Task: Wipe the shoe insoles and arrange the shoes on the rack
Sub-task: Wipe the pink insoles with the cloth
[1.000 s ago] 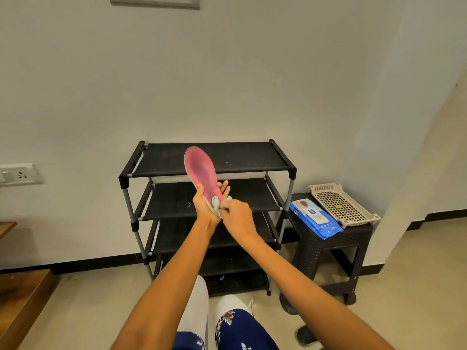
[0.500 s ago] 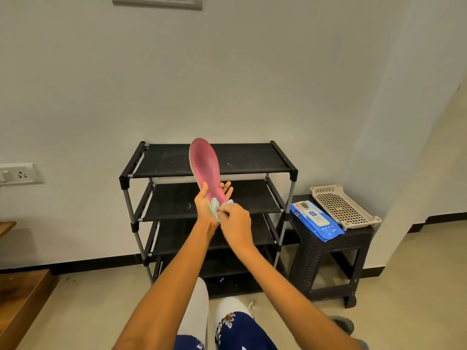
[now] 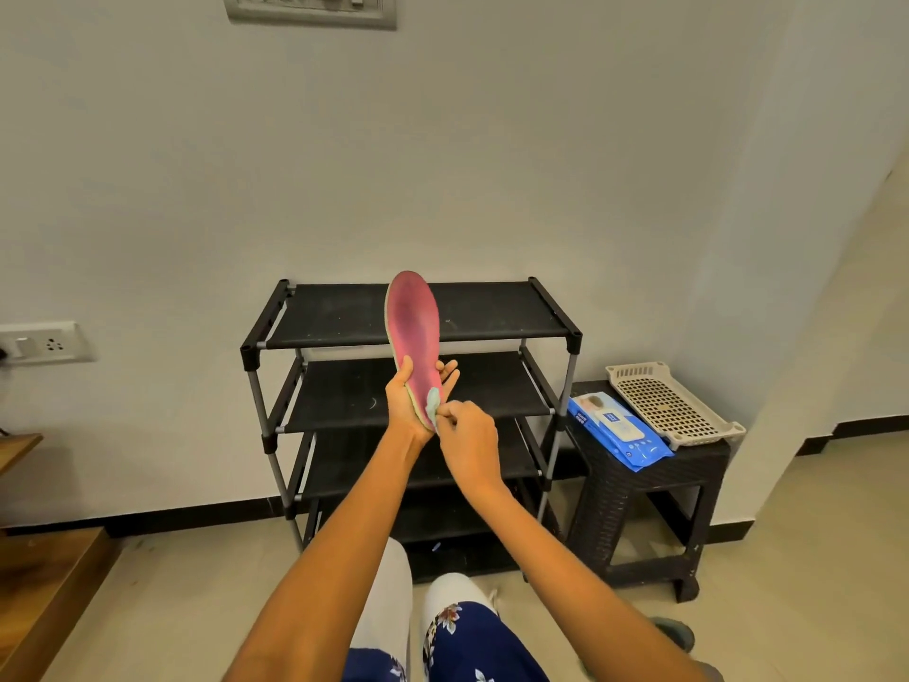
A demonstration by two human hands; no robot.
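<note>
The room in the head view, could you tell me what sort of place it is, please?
Probably a home entryway or hallway: a black shoe rack stands against a plain wall, a stool beside it holds a wipes pack and basket.

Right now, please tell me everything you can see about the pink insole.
The pink insole is one flat, long oval piece, dull magenta with darker worn patches and a pale greenish edge; it looks like foam. It stands nearly upright, toe end up, in front of the black shoe rack. The left hand holds its heel end, fingers behind it. The right hand presses a small pale wipe against its lower face.
</note>
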